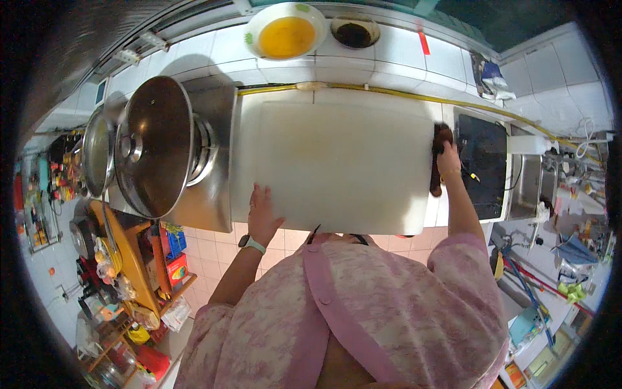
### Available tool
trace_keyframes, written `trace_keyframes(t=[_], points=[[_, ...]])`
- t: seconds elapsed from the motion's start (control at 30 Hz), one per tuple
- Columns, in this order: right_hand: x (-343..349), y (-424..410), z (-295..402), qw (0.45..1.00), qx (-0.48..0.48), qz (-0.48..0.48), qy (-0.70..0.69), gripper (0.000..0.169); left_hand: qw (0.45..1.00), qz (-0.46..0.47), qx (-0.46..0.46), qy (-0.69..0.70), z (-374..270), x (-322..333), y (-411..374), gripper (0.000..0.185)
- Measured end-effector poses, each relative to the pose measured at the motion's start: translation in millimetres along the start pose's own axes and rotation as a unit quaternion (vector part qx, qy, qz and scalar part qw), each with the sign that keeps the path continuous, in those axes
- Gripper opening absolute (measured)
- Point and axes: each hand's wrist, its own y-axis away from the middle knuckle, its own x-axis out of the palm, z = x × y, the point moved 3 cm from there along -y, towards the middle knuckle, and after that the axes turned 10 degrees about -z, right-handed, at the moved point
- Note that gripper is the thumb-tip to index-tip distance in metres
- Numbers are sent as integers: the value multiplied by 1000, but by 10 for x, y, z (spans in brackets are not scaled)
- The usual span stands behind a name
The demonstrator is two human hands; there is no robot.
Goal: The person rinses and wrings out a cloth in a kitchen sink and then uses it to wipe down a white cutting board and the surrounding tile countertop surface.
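A large white cutting board (335, 160) lies on the tiled counter in front of me. Near its lower left edge, my left hand (265, 214) rests with its fingers spread and holds nothing; a watch is on that wrist. Beyond the board's right edge, my right hand (448, 158) has its fingers closed on a dark brown cloth (436, 182), which looks bunched and lies along the edge. Part of the cloth is hidden by the hand.
A lidded pan (155, 146) stands on the steel stove at left. Behind the board are a bowl of yellow liquid (286, 38), a bowl of dark contents (354, 35) and a yellow hose (403, 93). A black cooktop (481, 165) and a sink (525, 185) lie at right.
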Motion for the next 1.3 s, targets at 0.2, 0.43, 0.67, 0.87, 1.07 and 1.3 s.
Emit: trace_keyframes(t=[0.2, 0.43, 0.67, 0.87, 1.07, 1.3], points=[[-706, 172, 506, 994, -25, -60, -92, 35, 1000, -4, -22, 11, 19, -1, -28, 97], [-689, 27, 2550, 892, -316, -228, -228, 51, 1000, 3, -26, 8, 31, -14, -9, 98], [256, -276, 3524, 914, -397, -59, 53, 46, 999, -4, -12, 35, 31, -46, -10, 99], [118, -438, 2911, 940, -335, -60, 3, 46, 997, 21, -57, 39, 53, -10, -3, 100], [-72, -543, 3200, 964, -252, -14, -83, 46, 996, -16, -52, 72, 15, -59, -39, 90], [-11, -291, 4166, 920, -371, -27, -120, 44, 978, -168, -102, 64, -30, 217, -76, 78]])
